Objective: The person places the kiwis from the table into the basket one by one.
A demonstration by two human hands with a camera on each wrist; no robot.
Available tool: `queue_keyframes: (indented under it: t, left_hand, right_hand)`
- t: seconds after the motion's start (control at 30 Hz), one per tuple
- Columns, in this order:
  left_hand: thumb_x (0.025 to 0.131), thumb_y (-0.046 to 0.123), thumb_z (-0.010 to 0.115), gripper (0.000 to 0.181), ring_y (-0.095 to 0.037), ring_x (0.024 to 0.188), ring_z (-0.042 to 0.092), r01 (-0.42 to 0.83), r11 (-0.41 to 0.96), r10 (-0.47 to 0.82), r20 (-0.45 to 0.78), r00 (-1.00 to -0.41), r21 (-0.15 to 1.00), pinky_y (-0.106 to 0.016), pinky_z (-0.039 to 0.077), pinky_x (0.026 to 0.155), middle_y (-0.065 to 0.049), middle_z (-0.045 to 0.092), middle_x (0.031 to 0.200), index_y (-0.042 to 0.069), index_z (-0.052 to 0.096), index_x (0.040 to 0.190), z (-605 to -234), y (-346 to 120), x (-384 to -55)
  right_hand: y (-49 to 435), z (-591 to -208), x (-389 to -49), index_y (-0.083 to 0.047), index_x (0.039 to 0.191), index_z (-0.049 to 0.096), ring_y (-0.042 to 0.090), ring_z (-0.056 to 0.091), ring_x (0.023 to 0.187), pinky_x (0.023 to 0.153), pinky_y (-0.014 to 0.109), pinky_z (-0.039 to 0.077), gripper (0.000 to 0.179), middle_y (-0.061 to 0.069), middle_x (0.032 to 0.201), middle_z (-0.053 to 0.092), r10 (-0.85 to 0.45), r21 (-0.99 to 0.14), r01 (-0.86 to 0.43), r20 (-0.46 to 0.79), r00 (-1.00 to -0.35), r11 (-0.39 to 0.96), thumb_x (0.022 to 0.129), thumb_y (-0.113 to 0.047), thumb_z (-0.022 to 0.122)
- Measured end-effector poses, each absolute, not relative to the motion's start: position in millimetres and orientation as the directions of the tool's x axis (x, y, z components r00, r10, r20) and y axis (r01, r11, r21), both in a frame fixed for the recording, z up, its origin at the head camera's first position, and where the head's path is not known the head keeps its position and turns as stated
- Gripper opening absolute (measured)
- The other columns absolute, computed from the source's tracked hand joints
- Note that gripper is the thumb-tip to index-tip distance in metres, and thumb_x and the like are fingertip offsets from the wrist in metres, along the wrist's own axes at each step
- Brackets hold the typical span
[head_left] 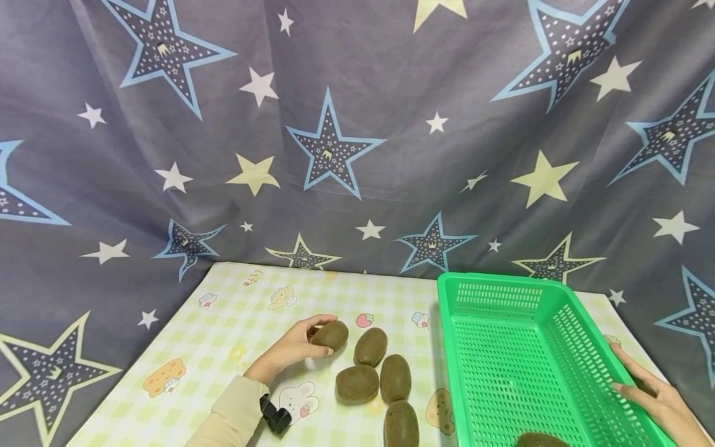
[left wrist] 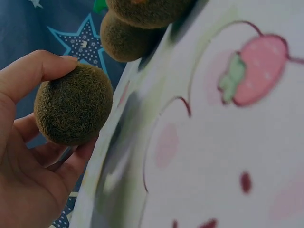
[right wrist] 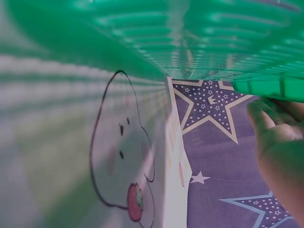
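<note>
My left hand (head_left: 290,351) holds a brown, fuzzy kiwi (head_left: 331,336) between the thumb and fingers, left of the other kiwis. The left wrist view shows the held kiwi (left wrist: 73,104) close up, with fingertips on its top and underside. Several more kiwis (head_left: 395,379) lie loosely grouped on the table to its right. A green plastic basket (head_left: 447,347) with slotted walls stands at the right. One kiwi (head_left: 540,440) is inside it, cut off by the lower frame edge. My right hand (head_left: 656,397) grips the basket's right rim, thumb on the inner side, fingers outside.
A green-and-white checked tablecloth (head_left: 223,335) with cartoon prints covers the table. Behind and beside it hangs a dark star-patterned curtain (head_left: 391,161). A black wrist strap (head_left: 275,415) sits at the left sleeve.
</note>
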State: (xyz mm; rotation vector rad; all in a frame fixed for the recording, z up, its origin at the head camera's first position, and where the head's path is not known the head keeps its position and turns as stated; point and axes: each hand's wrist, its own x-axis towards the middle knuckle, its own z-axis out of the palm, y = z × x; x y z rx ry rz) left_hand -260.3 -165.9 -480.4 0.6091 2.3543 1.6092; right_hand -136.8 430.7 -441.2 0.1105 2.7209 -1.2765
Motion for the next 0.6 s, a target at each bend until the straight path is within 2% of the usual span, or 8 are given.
queue_keyframes:
  t: [0.13,0.27,0.6]
  left_hand:
    - [0.074,0.008,0.075,0.069,-0.021,0.093,0.053,0.228,0.321,0.452,0.062,-0.89,0.919,-0.033,0.046,0.079,-0.015,0.057,0.119,0.001,0.046,0.136,-472.7,-161.0,-260.9]
    - [0.074,0.009,0.076,0.069,-0.021,0.095,0.052,0.236,0.32,0.453,0.071,-0.888,0.918,-0.033,0.046,0.08,-0.014,0.056,0.122,0.001,0.046,0.136,-467.6,-155.0,-262.4]
    - [0.075,0.011,0.075,0.067,-0.02,0.092,0.053,0.277,0.309,0.463,0.11,-0.88,0.91,-0.031,0.049,0.076,-0.015,0.058,0.119,0.001,0.047,0.135,-457.0,-140.3,-259.9]
  right_hand:
    - [431.9,-440.4,-138.0,-0.017,0.147,-0.015,0.053,-0.02,0.13,0.084,0.075,0.022,0.075,0.024,0.147,-0.024,0.011,-0.759,0.126,-0.154,-0.988,0.639,0.101,-0.04,0.039]
    - [430.6,-439.8,-136.6,-0.017,0.146,-0.017,0.053,-0.019,0.129,0.084,0.075,0.024,0.075,0.024,0.146,-0.026,0.008,-0.76,0.13,-0.162,-0.987,0.637,0.101,-0.039,0.038]
    - [424.5,-437.9,-134.4,-0.01,0.146,-0.016,0.053,-0.02,0.129,0.086,0.075,0.025,0.072,0.027,0.146,-0.026,-0.008,-0.761,0.109,-0.148,-0.989,0.64,0.103,-0.034,0.036]
